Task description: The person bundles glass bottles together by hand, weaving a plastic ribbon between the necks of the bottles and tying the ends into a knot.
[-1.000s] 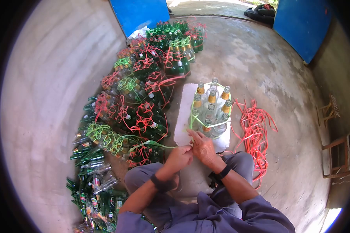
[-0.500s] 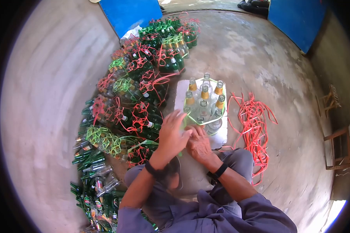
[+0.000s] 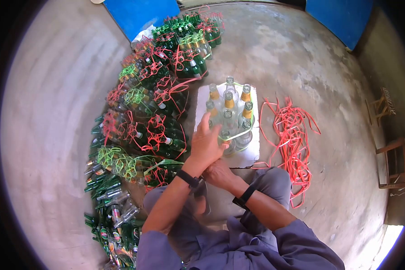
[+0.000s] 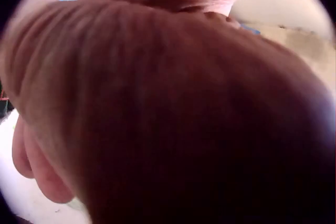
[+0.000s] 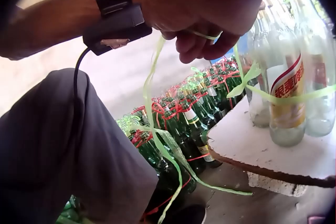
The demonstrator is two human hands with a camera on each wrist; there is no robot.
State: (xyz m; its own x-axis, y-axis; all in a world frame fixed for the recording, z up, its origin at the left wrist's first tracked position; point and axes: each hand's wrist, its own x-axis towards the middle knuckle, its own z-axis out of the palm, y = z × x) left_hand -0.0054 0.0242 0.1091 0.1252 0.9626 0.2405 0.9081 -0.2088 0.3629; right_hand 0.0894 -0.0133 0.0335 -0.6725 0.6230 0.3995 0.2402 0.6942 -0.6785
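A group of clear glass bottles with yellow neck labels stands upright on a white board. A pale green plastic strap rings them, with a knot on the near side. My left hand is at the near-left side of the bottles, its index finger raised straight and its thumb spread. My right hand lies low beside the left wrist, partly covered by it. In the right wrist view, curled fingers grip the green strap, and a loose tail hangs beneath. The left wrist view is mostly filled by skin.
Many tied bundles of green bottles line the left side. Loose bottles lie at the lower left. A tangle of red straps is on the floor to the right. Wooden stools stand by the right wall.
My left hand has left its low pinch on the strap and moved up and forward, its index finger extending. My right hand has drawn back beneath the left wrist. The view has shifted slightly.
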